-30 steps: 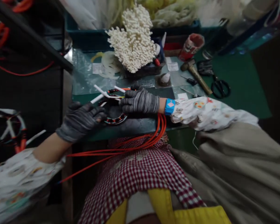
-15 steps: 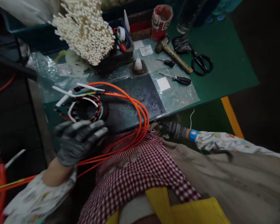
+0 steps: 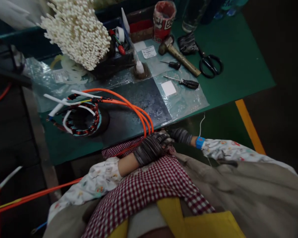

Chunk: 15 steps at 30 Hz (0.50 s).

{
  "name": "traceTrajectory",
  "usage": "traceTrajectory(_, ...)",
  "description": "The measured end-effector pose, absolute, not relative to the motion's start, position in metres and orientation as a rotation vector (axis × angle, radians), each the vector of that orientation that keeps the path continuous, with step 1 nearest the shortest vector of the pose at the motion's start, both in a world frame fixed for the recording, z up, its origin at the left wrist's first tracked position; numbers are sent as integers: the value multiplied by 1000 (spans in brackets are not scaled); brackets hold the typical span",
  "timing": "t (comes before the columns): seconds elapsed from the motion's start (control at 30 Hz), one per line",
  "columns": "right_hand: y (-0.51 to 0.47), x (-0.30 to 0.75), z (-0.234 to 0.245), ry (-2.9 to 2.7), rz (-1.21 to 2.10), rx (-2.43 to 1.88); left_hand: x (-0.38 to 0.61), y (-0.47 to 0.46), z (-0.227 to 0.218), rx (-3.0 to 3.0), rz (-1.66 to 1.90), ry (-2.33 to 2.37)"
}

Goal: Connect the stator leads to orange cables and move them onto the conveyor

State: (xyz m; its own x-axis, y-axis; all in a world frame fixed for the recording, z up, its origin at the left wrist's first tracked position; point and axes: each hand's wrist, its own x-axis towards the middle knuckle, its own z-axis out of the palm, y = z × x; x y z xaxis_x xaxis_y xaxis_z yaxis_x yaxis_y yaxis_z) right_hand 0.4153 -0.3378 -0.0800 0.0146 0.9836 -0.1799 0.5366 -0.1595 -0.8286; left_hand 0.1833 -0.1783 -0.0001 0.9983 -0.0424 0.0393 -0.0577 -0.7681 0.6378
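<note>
My left hand (image 3: 152, 149), in a grey striped glove, lies across the checked cloth on my lap, over the orange cables. Its fingers curl together at the table's front edge, against my right hand (image 3: 181, 135), which wears a similar dark glove. The right fingers bend inward; whatever lies between the hands is hidden. To the left stands a wound motor stator (image 3: 84, 119), ring-shaped with dark, laced windings and white sleeves (image 3: 56, 99). Orange cables (image 3: 129, 105) run from it, loop right and drop over the edge beside my left hand.
On the green table (image 3: 248, 66) lie a hammer (image 3: 182, 59), scissors (image 3: 210, 65), a screwdriver (image 3: 188, 83) and a short awl-like tool (image 3: 173, 64). A red cup (image 3: 164, 23), a small white-tipped bottle (image 3: 139, 67) and a bundle of white tubes (image 3: 79, 36) stand behind. Orange cables also hang at left.
My left hand has moved right and down from beside the stator to my right hand. The right hand stays at the table edge. The view has shifted slightly.
</note>
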Motion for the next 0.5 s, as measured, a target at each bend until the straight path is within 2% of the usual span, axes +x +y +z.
traceTrajectory(0.13,-326,453,-46,-1620,1386,-1675,193,-198,-4,2110,-37,201)
traceTrajectory(0.23,-324,483,1,-1568,1726,-1566,201,-206,-6,1961,11,320)
traceTrajectory(0.3,-324,490,34,-1507,1794,-1546,204,-203,-1,1916,50,362)
traceTrajectory(0.4,-322,481,74,-1553,1340,-1541,208,-189,12,1595,97,462)
traceTrajectory(0.5,-315,465,94,-1734,926,-1327,214,-171,22,1254,74,472)
